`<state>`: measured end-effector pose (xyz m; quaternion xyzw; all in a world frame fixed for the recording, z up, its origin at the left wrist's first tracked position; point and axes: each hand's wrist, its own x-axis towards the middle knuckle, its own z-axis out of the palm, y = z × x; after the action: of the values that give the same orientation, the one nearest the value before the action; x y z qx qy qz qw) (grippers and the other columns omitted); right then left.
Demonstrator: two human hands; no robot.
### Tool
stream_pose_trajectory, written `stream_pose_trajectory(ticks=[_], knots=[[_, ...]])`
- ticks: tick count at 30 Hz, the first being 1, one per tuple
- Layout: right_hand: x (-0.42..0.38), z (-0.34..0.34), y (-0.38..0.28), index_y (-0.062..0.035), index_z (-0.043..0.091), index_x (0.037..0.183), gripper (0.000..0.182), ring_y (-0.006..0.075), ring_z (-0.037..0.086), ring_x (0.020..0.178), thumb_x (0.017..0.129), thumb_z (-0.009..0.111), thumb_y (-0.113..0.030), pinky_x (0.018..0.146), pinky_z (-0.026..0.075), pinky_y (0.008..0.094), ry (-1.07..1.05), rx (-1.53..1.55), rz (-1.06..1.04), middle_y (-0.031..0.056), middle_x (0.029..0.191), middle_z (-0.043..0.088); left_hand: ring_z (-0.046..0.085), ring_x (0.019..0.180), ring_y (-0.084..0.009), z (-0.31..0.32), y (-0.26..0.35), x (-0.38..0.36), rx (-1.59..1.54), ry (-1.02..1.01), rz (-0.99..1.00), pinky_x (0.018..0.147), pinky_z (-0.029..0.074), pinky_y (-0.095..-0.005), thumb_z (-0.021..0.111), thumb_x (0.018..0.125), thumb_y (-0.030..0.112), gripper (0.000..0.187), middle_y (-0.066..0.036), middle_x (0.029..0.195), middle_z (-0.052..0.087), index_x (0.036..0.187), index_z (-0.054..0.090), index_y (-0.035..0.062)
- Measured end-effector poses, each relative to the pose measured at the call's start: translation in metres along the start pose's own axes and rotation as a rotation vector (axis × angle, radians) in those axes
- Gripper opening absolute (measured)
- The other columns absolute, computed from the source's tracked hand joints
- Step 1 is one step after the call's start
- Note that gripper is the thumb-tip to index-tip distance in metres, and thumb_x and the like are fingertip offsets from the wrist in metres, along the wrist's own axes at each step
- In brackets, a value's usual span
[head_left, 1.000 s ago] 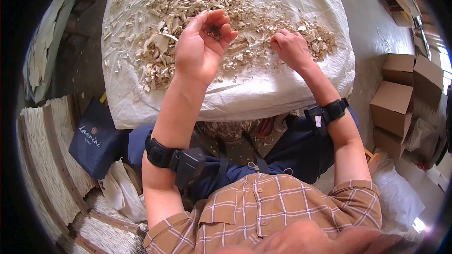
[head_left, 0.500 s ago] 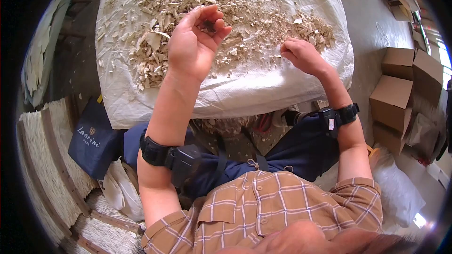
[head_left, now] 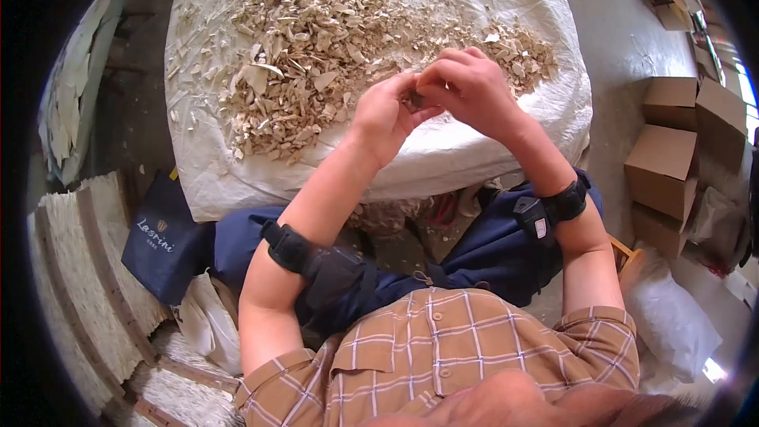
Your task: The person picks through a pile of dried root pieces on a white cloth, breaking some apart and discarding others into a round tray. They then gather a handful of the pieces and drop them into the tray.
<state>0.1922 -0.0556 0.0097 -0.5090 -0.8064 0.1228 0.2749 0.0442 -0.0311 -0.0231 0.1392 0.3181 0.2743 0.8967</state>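
Observation:
My left hand (head_left: 384, 117) is curled, palm up, over the near edge of a spread of pale dried chips (head_left: 312, 55). A little dark material (head_left: 410, 100) shows between its fingers, partly hidden. Against its fingertips is my right hand (head_left: 474, 93), its thumb and fingers bent inward in a pinch; I cannot tell what is in that pinch. Under both hands lies a white cloth sheet (head_left: 379, 178) covering the table. A smaller heap of chips (head_left: 526, 51) lies beyond my right hand.
Cardboard boxes (head_left: 660, 158) stand on the floor at the right, near a white plastic bag (head_left: 672, 312). At the left are a dark blue bag (head_left: 162, 241) and pale ridged slabs (head_left: 87, 269). A tray of pale pieces (head_left: 79, 71) is at the far left.
My left hand has moved right and nearer my body, and my right hand has moved left to meet it. The dark material in my left palm is now mostly covered.

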Motion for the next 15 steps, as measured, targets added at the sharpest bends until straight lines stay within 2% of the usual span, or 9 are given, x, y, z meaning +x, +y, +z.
stream_pose_trajectory(ticks=[4,7,8,9,10,12,13,15], knots=[[0.003,0.002,0.0,-0.0109,0.058,0.072,0.004,0.0187,0.053,0.064,0.073,0.058,-0.015,0.062,0.039,0.0276,-0.044,-0.123,-0.035,0.0027,0.067,0.052,0.053,0.079,-0.0155,-0.006,0.003,0.005,-0.034,-0.069,0.002,0.076,0.045,-0.033,0.033,0.089,0.017,0.022,-0.007,0.086,0.055,0.093,0.05,0.0031],[0.0,0.005,0.003,-0.0096,0.058,0.074,0.003,0.0209,0.054,0.066,0.073,0.056,-0.011,0.063,0.041,0.031,-0.042,-0.019,0.002,0.004,0.07,0.052,0.053,0.077,-0.0167,-0.006,0.003,0.002,-0.032,0.014,0.027,0.075,0.046,-0.0336,0.036,0.088,0.015,0.02,-0.009,0.084,0.054,0.09,0.05,0.0008],[-0.002,0.008,0.006,-0.0088,0.058,0.077,0.004,0.0218,0.053,0.067,0.073,0.056,-0.008,0.062,0.042,0.0317,-0.022,0.115,0.05,0.005,0.073,0.052,0.053,0.077,-0.0167,-0.007,0.005,0.003,-0.019,-0.009,0.02,0.075,0.046,-0.0336,0.036,0.088,0.015,0.02,-0.009,0.084,0.054,0.09,0.05,0.0008],[-0.005,0.008,0.011,-0.0079,0.059,0.079,0.007,0.0228,0.053,0.068,0.073,0.055,-0.005,0.061,0.043,0.0324,0.002,0.243,0.098,0.0061,0.075,0.052,0.053,0.076,-0.0174,-0.01,0.008,0.003,-0.009,0.066,0.066,0.075,0.046,-0.034,0.037,0.087,0.014,0.019,-0.01,0.084,0.054,0.088,0.05,-0.0003],[-0.008,0.006,0.015,-0.0064,0.057,0.077,0.006,0.0233,0.054,0.072,0.073,0.053,-0.003,0.062,0.044,0.0334,-0.015,0.213,0.128,0.0072,0.08,0.052,0.053,0.075,-0.0181,-0.012,0.012,0.003,-0.001,0.139,0.112,0.074,0.047,-0.0344,0.039,0.086,0.013,0.019,-0.01,0.083,0.054,0.086,0.051,-0.0015],[-0.018,0.005,0.029,-0.0054,0.057,0.076,0.006,0.0238,0.055,0.077,0.072,0.053,-0.003,0.064,0.045,0.0335,-0.183,0.07,0.228,0.0079,0.083,0.053,0.052,0.075,-0.0184,-0.017,0.02,0.0,-0.03,0.181,0.202,0.074,0.046,-0.0336,0.04,0.086,0.013,0.019,-0.011,0.083,0.054,0.086,0.051,-0.003],[-0.026,0.009,0.04,-0.0054,0.057,0.076,0.006,0.0238,0.055,0.077,0.072,0.053,-0.003,0.064,0.045,0.0335,-0.171,0.06,0.232,0.0079,0.083,0.053,0.052,0.074,-0.0173,-0.018,0.025,-0.003,-0.028,0.18,0.231,0.074,0.046,-0.033,0.039,0.087,0.015,0.021,-0.011,0.085,0.054,0.087,0.051,-0.003],[-0.042,0.01,0.064,-0.0049,0.057,0.077,0.007,0.0249,0.055,0.08,0.072,0.052,-0.003,0.066,0.045,0.0345,-0.352,-0.201,0.333,0.0088,0.085,0.054,0.052,0.074,-0.017,-0.018,0.03,-0.008,-0.038,0.171,0.231,0.074,0.046,-0.0327,0.039,0.087,0.015,0.022,-0.011,0.085,0.054,0.087,0.051,-0.0028]])
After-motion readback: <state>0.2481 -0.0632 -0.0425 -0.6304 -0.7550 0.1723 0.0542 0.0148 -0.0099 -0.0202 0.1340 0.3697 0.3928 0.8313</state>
